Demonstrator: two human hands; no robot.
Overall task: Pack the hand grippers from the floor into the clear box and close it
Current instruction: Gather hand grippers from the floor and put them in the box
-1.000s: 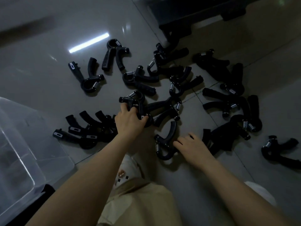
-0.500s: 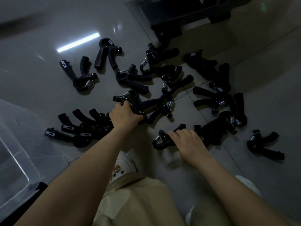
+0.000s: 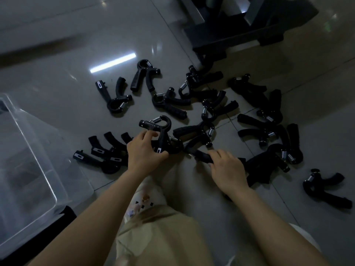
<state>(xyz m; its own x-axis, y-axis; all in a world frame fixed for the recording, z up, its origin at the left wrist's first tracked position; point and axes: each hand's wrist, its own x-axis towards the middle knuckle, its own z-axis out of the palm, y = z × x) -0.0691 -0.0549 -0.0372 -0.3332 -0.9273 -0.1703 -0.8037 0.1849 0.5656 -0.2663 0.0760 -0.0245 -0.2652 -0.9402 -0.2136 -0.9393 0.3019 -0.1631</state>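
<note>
Dim light, glossy tiled floor [image 3: 57, 54] with a bright strip reflection toward its far left.

We see our left hand [image 3: 143, 150] curled round a black hand gripper [image 3: 160, 131], fingers wrapped over one handle and thumb under the other; its looped head and spring point away from us, and a second gripper sits tight against it under the palm. Whether that one is also held, we cannot tell.

Our right hand [image 3: 226, 169] has its fingers bent down onto the dark handle of another gripper [image 3: 201, 155] lying on the floor just right of the left hand; fingers clamp on the handle, thumb hidden.

The clear box [image 3: 28, 169] stands at the left edge of the floor in view, open on top, its near corner just beside a black object. A cluster of grippers [image 3: 107, 152] lies side by side between the box and the left hand, handles fanned toward the far left.

Loose grippers scattered across the middle and right of the floor: two apart at far left-centre [image 3: 115, 98], a tangle in the centre [image 3: 207, 106], a dense overlapping pile to the right [image 3: 269, 131], and one alone near the right edge [image 3: 324, 189].

Dark furniture base [image 3: 240, 35] at the far right. Beige trousers [image 3: 163, 237] at the near edge, between our forearms.
</note>
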